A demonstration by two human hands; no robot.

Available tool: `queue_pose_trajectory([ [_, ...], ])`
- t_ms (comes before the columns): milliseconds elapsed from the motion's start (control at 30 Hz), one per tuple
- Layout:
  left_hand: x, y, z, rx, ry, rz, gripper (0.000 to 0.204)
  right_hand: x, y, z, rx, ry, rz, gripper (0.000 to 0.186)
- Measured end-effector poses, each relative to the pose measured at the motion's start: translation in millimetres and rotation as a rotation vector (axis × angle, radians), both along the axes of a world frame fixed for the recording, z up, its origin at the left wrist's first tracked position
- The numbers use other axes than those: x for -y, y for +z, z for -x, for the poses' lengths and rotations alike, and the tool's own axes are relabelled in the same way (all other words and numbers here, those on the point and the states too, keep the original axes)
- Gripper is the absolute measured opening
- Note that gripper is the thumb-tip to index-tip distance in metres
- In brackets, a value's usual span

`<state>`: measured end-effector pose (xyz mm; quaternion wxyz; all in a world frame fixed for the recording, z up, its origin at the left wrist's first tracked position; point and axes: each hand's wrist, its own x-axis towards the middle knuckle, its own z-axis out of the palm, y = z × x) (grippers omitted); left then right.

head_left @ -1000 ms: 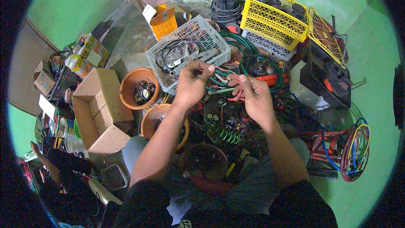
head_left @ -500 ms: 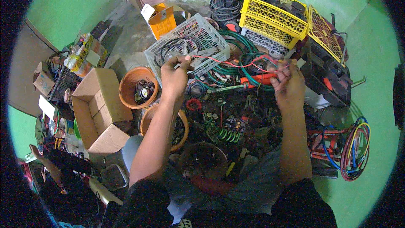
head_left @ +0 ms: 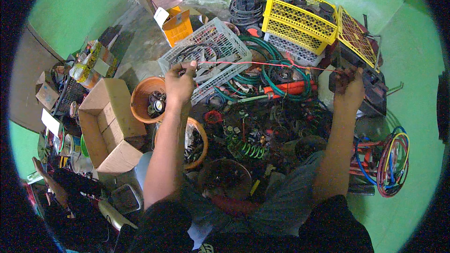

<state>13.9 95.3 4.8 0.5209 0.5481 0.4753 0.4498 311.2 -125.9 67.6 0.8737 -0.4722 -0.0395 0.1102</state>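
Observation:
A thin red wire (head_left: 243,62) is stretched nearly straight between my two hands, with a small kink toward its right part. My left hand (head_left: 180,79) pinches one end over the front left of a grey plastic crate (head_left: 229,37), which holds black cables and metal pieces. My right hand (head_left: 348,84) has its fingers closed on the other end, in front of a dark open case (head_left: 377,93). Behind and below the wire lie coiled green hoses (head_left: 276,79) and a red tool-like cylinder (head_left: 286,89).
Yellow crates (head_left: 300,16) stand at the back right. A cardboard box (head_left: 105,126) and terracotta-coloured pots (head_left: 140,98) are at left. Dark small parts and a green coil (head_left: 248,147) lie before my legs. Coloured hoses (head_left: 393,159) hang at right. Another person's arm (head_left: 56,182) shows at lower left.
My hands have moved apart, the right one outward to the right and the left one slightly leftward. The red wire, looped and slack earlier, is now drawn out long.

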Motion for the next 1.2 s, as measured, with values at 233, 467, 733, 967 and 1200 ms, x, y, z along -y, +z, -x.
queue_pose_trajectory([
  [233, -1, 6, 4, 0.066, 0.059, -0.074, 0.022, 49, -56, -107, 0.546, -0.367, 0.394, 0.026],
  [467, 1, 20, 14, -0.014, -0.022, -0.089, 0.024, 55, -45, -121, 0.427, -0.363, 0.176, 0.025],
  [733, 11, 35, 6, -0.048, -0.138, -0.089, 0.02, 64, -5, -59, 0.161, -0.094, 0.244, 0.024],
  [967, 31, 6, -45, -0.088, -0.449, -0.299, 0.021, 137, -20, -97, 0.323, -0.093, 0.355, 0.02],
  [1200, 90, -28, -108, -0.367, -0.739, -0.703, 0.036, 182, -4, -69, 0.516, -0.149, 0.687, 0.026],
])
